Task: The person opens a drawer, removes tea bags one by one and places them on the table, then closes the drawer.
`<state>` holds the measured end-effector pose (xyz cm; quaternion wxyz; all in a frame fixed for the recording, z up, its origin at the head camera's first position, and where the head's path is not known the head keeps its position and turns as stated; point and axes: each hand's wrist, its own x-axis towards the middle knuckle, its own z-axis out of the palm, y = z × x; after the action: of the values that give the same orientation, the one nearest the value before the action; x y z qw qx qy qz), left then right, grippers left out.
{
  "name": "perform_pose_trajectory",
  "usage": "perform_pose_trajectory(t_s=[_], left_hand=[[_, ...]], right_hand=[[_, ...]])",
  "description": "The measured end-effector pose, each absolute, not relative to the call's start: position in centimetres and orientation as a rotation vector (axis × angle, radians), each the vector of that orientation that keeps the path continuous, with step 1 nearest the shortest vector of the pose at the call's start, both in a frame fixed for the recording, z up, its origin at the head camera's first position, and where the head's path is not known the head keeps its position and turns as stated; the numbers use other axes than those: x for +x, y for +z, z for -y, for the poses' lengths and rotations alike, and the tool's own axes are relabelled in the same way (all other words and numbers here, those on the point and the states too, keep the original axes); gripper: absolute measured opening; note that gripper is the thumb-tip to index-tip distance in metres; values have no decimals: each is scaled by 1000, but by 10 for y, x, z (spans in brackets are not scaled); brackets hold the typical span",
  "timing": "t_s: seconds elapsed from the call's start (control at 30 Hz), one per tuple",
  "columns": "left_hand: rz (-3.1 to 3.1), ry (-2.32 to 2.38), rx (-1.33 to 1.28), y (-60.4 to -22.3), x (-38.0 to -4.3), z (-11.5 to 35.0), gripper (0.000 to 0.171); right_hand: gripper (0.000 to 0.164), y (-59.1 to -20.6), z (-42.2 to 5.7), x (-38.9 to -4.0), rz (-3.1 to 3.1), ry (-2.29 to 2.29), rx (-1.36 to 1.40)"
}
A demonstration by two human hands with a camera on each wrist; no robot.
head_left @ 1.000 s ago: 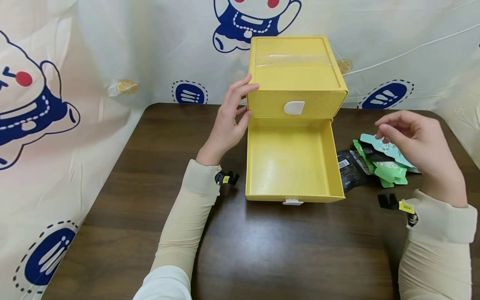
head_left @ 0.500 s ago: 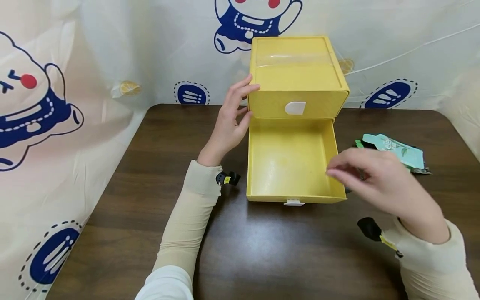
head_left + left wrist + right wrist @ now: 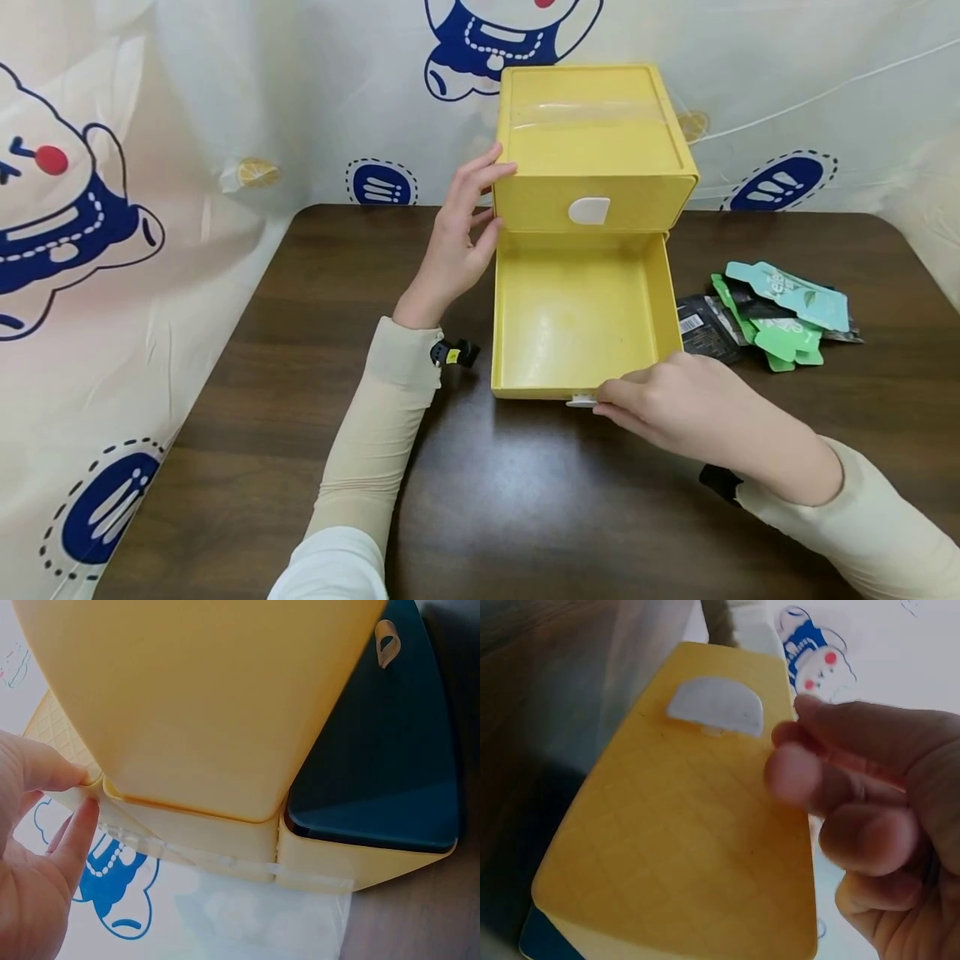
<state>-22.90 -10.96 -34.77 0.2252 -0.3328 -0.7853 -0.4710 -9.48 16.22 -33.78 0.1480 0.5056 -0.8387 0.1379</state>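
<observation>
A yellow two-tier drawer box (image 3: pixel 596 125) stands at the back of the table, its upper drawer in place. The lower drawer (image 3: pixel 577 317) is pulled out, and nothing lies in it. My left hand (image 3: pixel 453 237) rests on the box's left front corner at the upper tier, fingers mostly straight; its thumb and a finger touch the corner in the left wrist view. My right hand (image 3: pixel 675 408) is at the lower drawer's front, beside the white handle (image 3: pixel 582 402). In the right wrist view its loosely bent fingers (image 3: pixel 795 776) appear just apart from the handle, holding nothing.
Right of the drawer lies a pile of green, teal and black packets (image 3: pixel 780 317). In the left wrist view a dark blue panel (image 3: pixel 375 750) with a small tan loop (image 3: pixel 387 643) adjoins the yellow box. A printed white curtain (image 3: pixel 300 100) hangs behind the table.
My right hand has moved from above the packets, leftward and toward me, to the lower drawer's white handle. My left hand stays on the box's corner.
</observation>
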Motion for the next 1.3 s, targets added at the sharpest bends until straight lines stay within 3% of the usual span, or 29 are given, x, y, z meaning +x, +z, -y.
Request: perform_pose_trajectory(t_s=[0.17,0.4,0.57,0.73,0.8,1.0,1.17,1.3], left_hand=[[2172,-1301,-908,-347,-229,110,50],[2191,-1317,-900,-349,-229,110,50],[2198,-1323,-894,-348,-229,110,50],[2203,-1321,-882,-347,-228,110,50],[2205,-1324,-879,-347,-227,110,50],[2233,-1316,-863,-347,-227,111,51],[2229,-1314,-854,-347,-227,112,52],[2219,-1322,-859,-347,-228,112,52]], right_hand=[[56,-339,-157,-89,2328,130,1412],[16,-336,-154,-89,2289,-86,1475],[19,-334,-153,-90,2266,-110,1471],[52,-334,-153,-98,2190,-84,1392],[56,-333,-154,-103,2188,-79,1358],[53,-333,-154,-121,2221,-47,1292],[29,-332,-149,-139,2294,-31,1235],[29,-332,-144,-155,2358,-30,1146]])
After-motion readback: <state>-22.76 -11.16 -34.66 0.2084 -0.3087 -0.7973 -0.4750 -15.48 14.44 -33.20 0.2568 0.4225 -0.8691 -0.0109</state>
